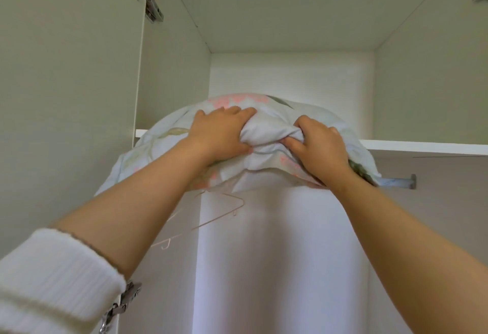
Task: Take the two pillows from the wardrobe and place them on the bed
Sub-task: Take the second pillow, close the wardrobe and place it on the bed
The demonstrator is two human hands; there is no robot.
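Overhanging the front edge of the wardrobe's top shelf, the floral pillow looks soft and light, bunching where the left hand and right hand each clench fistfuls of its near edge.

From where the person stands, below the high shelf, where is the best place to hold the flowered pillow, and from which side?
Grip the front edge of the pillow, from below and in front. That edge overhangs the shelf and its soft cover bunches readily. The left hand and right hand already clutch folds there, close together; probably a wider grip would steady it.
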